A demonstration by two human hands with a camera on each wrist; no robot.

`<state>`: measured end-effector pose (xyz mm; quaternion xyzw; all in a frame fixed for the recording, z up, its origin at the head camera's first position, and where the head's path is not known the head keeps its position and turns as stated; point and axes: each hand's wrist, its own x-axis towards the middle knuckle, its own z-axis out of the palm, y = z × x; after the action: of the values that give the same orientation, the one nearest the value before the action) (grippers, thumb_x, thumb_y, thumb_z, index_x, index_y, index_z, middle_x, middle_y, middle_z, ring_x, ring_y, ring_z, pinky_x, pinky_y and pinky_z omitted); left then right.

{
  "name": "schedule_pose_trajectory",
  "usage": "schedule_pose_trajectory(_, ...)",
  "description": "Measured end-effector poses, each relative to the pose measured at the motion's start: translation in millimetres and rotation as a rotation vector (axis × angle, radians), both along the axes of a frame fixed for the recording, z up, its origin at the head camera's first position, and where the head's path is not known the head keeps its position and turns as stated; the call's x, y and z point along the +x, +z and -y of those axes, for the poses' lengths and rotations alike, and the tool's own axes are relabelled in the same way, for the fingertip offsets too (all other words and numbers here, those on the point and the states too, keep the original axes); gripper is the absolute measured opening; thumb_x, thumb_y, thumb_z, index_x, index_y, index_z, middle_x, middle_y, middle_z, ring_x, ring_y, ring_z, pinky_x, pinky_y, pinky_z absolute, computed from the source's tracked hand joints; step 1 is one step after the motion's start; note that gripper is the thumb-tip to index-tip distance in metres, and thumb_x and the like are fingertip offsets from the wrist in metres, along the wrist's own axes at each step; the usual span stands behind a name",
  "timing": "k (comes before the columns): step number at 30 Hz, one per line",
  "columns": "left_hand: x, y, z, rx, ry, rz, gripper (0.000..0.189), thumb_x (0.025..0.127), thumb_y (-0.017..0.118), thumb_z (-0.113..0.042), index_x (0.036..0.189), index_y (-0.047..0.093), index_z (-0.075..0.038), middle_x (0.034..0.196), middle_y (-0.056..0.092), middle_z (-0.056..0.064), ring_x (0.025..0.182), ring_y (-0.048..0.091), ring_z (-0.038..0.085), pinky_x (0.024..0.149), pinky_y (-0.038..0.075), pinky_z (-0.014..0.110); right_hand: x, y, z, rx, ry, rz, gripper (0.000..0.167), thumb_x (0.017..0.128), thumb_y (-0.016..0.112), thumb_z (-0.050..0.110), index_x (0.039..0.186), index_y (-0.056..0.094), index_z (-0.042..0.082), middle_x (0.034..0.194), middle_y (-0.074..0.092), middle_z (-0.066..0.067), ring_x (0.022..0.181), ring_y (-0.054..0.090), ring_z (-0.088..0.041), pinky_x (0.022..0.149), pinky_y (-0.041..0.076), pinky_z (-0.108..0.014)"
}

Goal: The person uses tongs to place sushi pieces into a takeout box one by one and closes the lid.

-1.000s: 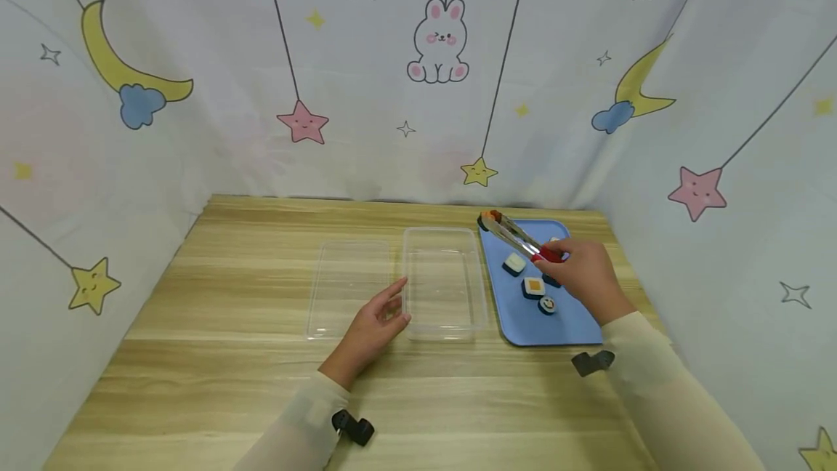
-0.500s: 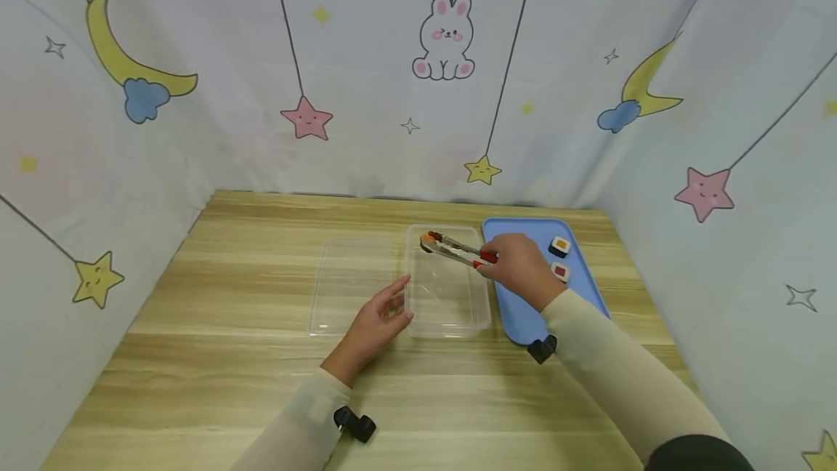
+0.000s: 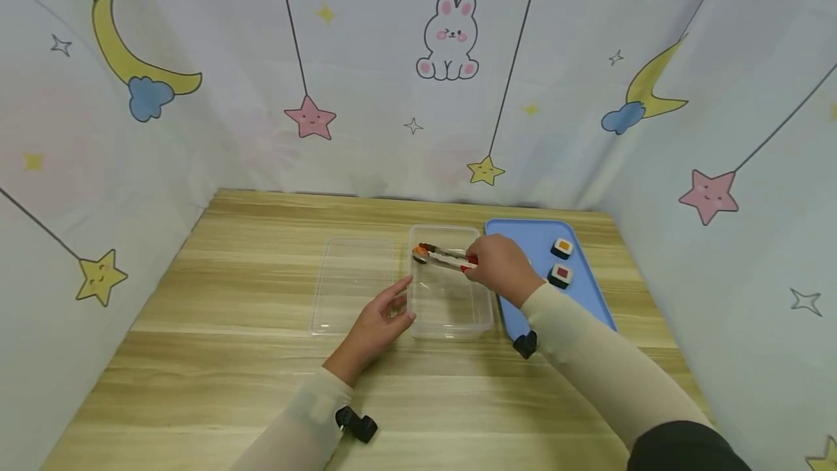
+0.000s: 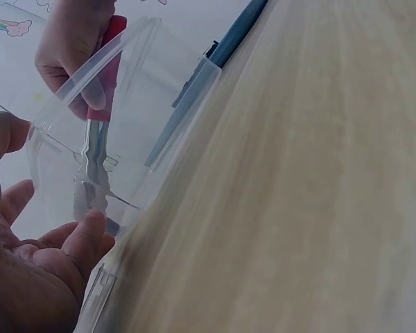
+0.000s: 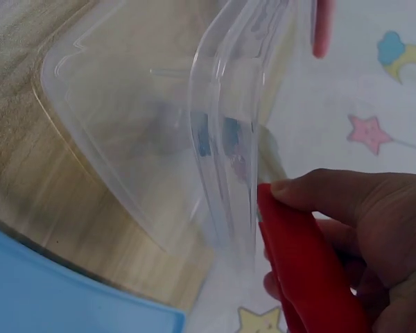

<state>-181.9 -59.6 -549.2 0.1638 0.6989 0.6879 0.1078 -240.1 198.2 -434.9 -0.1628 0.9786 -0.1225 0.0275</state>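
Observation:
My right hand grips the red handles of metal tongs. Between the tong tips sits a toy sushi roll with an orange top, low in the back left corner of a clear plastic container. In the right wrist view, the thumb presses the red handle beside the container's wall. My left hand rests with loosely extended fingers against the container's left side. Seen from the left wrist, its fingertips lie at the transparent wall, and the tongs reach down behind that wall.
A flat clear lid lies on the wooden table left of the container. To the right is a blue tray bearing toy sushi pieces, partly covered by the right arm. A patterned curtain stands behind and at both sides.
My right hand has carried the tongs and the orange-topped sushi roll left from the blue tray, then down into the container's back left corner. The left hand stays at the container's side.

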Motion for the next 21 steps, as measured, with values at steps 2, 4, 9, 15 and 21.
schedule_pose_trajectory(2, 0.0, 0.1, -0.4, -0.008, 0.003, 0.004, 0.068, 0.099, 0.068, -0.002, 0.160, 0.040, -0.008, 0.165, 0.035, 0.011, 0.146, 0.043, 0.038, 0.112, 0.046, 0.043, 0.4, -0.9, -1.0, -0.007, -0.001, -0.007, 0.016, 0.088, 0.084, 0.020, 0.078, 0.073, 0.015, 0.068, 0.063, 0.006, 0.061, 0.048, -0.011, 0.058, 0.042, -0.032)
schedule_pose_trajectory(4, -0.1, 0.0, -0.8, -0.019, 0.009, 0.010, 0.068, 0.099, 0.068, -0.002, 0.160, 0.040, -0.010, 0.165, 0.036, 0.009, 0.146, 0.043, 0.036, 0.111, 0.046, 0.041, 1.0, -0.8, -3.7, -0.012, 0.000, -0.012, 0.015, 0.087, 0.085, 0.022, 0.081, 0.074, 0.013, 0.071, 0.064, 0.003, 0.063, 0.051, -0.013, 0.059, 0.044, -0.033)
schedule_pose_trajectory(9, 0.3, -0.1, -0.7, -0.005, 0.006, 0.008, 0.068, 0.099, 0.067, 0.000, 0.160, 0.039, -0.008, 0.165, 0.035, 0.012, 0.146, 0.043, 0.037, 0.112, 0.045, 0.042, 4.0, 1.3, -18.4, -0.055, -0.047, -0.008, 0.032, 0.088, 0.085, 0.030, 0.110, 0.079, 0.008, 0.096, 0.073, -0.007, 0.080, 0.062, -0.019, 0.068, 0.053, -0.037)
schedule_pose_trajectory(15, 1.4, 0.6, -0.4, -0.015, 0.013, 0.016, 0.068, 0.098, 0.069, -0.002, 0.160, 0.041, -0.010, 0.166, 0.034, 0.009, 0.147, 0.041, 0.037, 0.113, 0.044, 0.043, 13.3, 11.1, -55.8, -0.199, -0.178, 0.012, 0.053, 0.090, 0.082, 0.037, 0.134, 0.070, 0.009, 0.119, 0.070, -0.010, 0.099, 0.066, -0.027, 0.076, 0.057, -0.043)
schedule_pose_trajectory(21, 2.4, 1.1, 0.7, -0.024, 0.012, 0.017, 0.068, 0.098, 0.069, -0.004, 0.160, 0.041, -0.010, 0.166, 0.033, 0.009, 0.148, 0.039, 0.038, 0.114, 0.042, 0.047, 25.8, 10.5, -115.1, -0.247, -0.284, -0.059, 0.049, 0.093, 0.080, 0.035, 0.130, 0.069, 0.005, 0.119, 0.069, -0.017, 0.099, 0.064, -0.033, 0.079, 0.057, -0.048)
